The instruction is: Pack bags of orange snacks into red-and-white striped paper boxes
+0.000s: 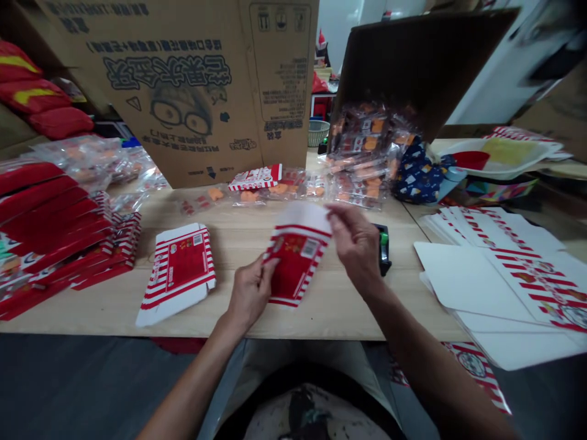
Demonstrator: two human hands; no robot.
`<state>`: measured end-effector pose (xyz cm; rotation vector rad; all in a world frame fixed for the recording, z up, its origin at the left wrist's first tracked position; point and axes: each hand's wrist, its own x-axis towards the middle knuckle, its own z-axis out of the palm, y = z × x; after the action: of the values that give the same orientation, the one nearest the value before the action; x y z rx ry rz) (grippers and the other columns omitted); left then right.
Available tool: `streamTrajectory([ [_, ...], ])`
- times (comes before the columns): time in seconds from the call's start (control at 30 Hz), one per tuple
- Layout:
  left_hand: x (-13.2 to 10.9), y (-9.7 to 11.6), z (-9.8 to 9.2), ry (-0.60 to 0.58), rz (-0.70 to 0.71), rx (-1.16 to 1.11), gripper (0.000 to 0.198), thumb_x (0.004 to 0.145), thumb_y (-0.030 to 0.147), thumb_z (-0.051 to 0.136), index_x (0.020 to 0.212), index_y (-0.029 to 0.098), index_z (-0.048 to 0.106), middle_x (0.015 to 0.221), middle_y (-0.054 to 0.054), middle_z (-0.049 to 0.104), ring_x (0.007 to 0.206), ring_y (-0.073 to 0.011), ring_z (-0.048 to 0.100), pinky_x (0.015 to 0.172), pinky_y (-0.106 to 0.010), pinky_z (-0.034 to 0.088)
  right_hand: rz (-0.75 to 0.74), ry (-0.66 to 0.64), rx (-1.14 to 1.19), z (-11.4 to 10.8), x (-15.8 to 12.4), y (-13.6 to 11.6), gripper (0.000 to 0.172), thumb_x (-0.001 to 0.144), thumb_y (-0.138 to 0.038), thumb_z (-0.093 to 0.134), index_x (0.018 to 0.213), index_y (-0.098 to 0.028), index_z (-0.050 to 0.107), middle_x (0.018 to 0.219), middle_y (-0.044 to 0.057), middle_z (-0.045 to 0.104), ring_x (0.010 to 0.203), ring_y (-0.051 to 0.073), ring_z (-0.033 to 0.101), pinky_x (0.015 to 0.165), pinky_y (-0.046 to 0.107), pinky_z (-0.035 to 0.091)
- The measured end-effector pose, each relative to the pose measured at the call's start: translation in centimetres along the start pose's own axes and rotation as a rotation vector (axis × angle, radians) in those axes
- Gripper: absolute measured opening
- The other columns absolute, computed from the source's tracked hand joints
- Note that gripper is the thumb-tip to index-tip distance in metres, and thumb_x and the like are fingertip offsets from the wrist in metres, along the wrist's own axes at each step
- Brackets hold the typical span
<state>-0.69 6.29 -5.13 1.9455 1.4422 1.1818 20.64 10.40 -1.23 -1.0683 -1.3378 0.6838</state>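
A red and white striped carton (pixel 296 260) is held above the table in front of me, its white end flap blurred at the top. My left hand (pixel 253 284) is closed on the carton's left edge, thumb over the printed face. At the upper right corner, my right hand (pixel 355 238) pinches the edge by the white flap. Another striped carton (pixel 183 263), its white flap pointing toward me, lies flat on the table to the left. Just right of my right hand stands a black tape dispenser (pixel 384 249).
Stacked red cartons (pixel 59 226) fill the left side. Flat white and striped sheets (pixel 495 275) overhang the front edge at the right. Packaged orange items (pixel 362 153), a small striped box (pixel 255 177) and a large cardboard box (pixel 197 79) stand behind, with a blue patterned bag (pixel 419 174).
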Motion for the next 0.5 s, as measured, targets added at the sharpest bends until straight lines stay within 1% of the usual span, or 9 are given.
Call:
streamTrajectory([
  [0.03,0.0,0.3,0.2,0.084,-0.058,-0.036,0.029,0.100,0.033,0.048,0.079,0.019,0.061,0.069,0.000,0.067,0.059,-0.0134,0.059,0.057,-0.022,0.046,0.046,0.150,0.032,0.0,0.0,0.6,0.030,0.093,-0.042,0.055,0.113,-0.023,0.069,0.098,0.004,0.073,0.093,0.020,0.066,0.082,0.033,0.051],
  [0.07,-0.1,0.7,0.5,0.129,-0.107,-0.074,0.030,0.099,0.035,0.048,0.075,0.020,0.059,0.065,0.000,0.063,0.059,-0.0135,0.057,0.055,-0.022,0.044,0.142,0.208,0.101,0.2,-0.1,1.4,0.036,0.095,-0.048,0.050,0.113,-0.022,0.068,0.095,0.005,0.073,0.091,0.021,0.067,0.081,0.033,0.051],
  [0.13,-0.4,1.3,1.2,0.118,-0.166,-0.144,0.033,0.098,0.038,0.049,0.070,0.021,0.054,0.056,0.002,0.054,0.058,-0.0141,0.054,0.051,-0.021,0.042,0.402,0.154,0.314,0.9,-0.4,2.8,0.050,0.095,-0.061,0.042,0.098,-0.019,0.068,0.079,0.005,0.072,0.077,0.022,0.069,0.070,0.033,0.052],
  [0.2,-0.7,1.8,2.0,0.051,-0.188,-0.200,0.036,0.097,0.040,0.051,0.066,0.022,0.050,0.050,0.003,0.047,0.054,-0.0140,0.050,0.048,-0.022,0.038,0.575,0.085,0.495,1.7,-0.8,3.9,0.057,0.092,-0.071,0.041,0.080,-0.020,0.064,0.066,0.004,0.069,0.064,0.022,0.067,0.061,0.033,0.051],
  [0.27,-0.9,2.1,2.6,-0.002,-0.195,-0.243,0.038,0.096,0.041,0.052,0.063,0.022,0.047,0.049,0.003,0.044,0.051,-0.0131,0.046,0.046,-0.022,0.036,0.588,0.116,0.539,2.2,-0.8,4.3,0.057,0.088,-0.074,0.047,0.070,-0.021,0.060,0.059,0.002,0.066,0.056,0.021,0.063,0.056,0.032,0.050],
  [0.33,-1.0,2.1,3.1,-0.034,-0.195,-0.267,0.038,0.097,0.043,0.051,0.065,0.022,0.048,0.049,0.004,0.044,0.049,-0.0125,0.044,0.046,-0.022,0.038,0.542,0.154,0.480,2.3,-0.5,4.6,0.056,0.087,-0.074,0.051,0.067,-0.022,0.058,0.057,0.001,0.064,0.052,0.019,0.060,0.053,0.031,0.047],
  [0.4,-1.1,1.8,3.5,-0.048,-0.165,-0.248,0.035,0.099,0.043,0.047,0.072,0.021,0.054,0.053,0.003,0.049,0.050,-0.0127,0.046,0.049,-0.023,0.042,0.511,0.182,0.392,2.3,0.2,5.1,0.057,0.087,-0.075,0.051,0.065,-0.022,0.056,0.054,-0.001,0.062,0.049,0.017,0.056,0.051,0.029,0.045],
  [0.43,-1.2,1.5,3.8,-0.027,-0.128,-0.209,0.032,0.099,0.044,0.046,0.079,0.021,0.057,0.058,0.002,0.055,0.052,-0.0134,0.050,0.052,-0.024,0.045,0.499,0.208,0.353,2.4,0.6,5.7,0.058,0.087,-0.076,0.049,0.064,-0.023,0.054,0.052,-0.001,0.060,0.049,0.016,0.054,0.051,0.029,0.043],
  [0.5,-1.6,0.8,4.5,0.079,-0.027,-0.075,0.027,0.097,0.045,0.050,0.090,0.020,0.059,0.072,-0.002,0.064,0.062,-0.0161,0.059,0.060,-0.026,0.050,0.477,0.276,0.297,2.6,1.4,7.1,0.060,0.088,-0.077,0.042,0.062,-0.024,0.050,0.052,-0.002,0.058,0.049,0.015,0.050,0.051,0.028,0.041],
])
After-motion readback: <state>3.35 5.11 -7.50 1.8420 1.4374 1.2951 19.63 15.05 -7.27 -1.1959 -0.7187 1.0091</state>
